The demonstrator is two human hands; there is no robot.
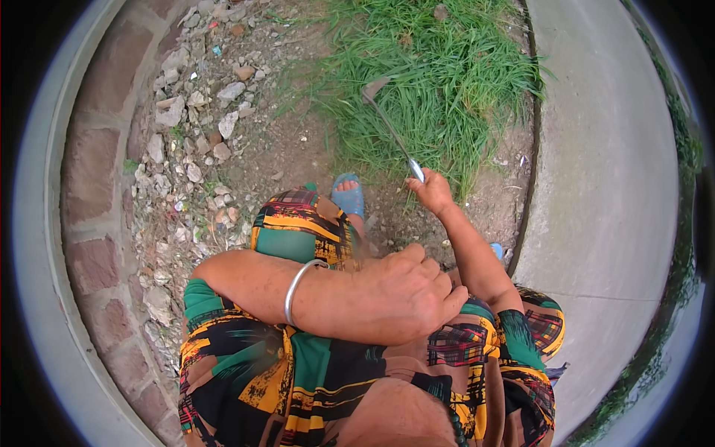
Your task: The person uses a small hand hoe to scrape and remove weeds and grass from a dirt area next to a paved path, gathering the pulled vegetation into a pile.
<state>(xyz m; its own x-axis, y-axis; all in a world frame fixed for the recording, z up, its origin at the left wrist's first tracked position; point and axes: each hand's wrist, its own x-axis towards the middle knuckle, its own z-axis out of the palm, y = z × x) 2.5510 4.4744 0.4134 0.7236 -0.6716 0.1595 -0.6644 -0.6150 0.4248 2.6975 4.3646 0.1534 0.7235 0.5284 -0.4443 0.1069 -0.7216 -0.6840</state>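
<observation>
My right hand [435,190] grips the shiny metal handle of a small hand tool [396,137], a sickle or hand hoe. Its thin shank slants up and left to a short, angled blade [375,88] over a heap of green grass [424,95]. The blades of grass are long and lie tangled. My left hand [413,293] crosses in front of my body, near my right knee, with its fingers curled. Its palm is hidden and nothing shows in it. On that wrist sits a silver bangle [299,288].
Stone rubble [195,139] lies along the left, by a low stone-block wall [92,173]. Bare soil [304,139] separates rubble and grass. A concrete slab [603,167] runs along the right. My foot in a blue sandal [349,198] is on the soil near the grass.
</observation>
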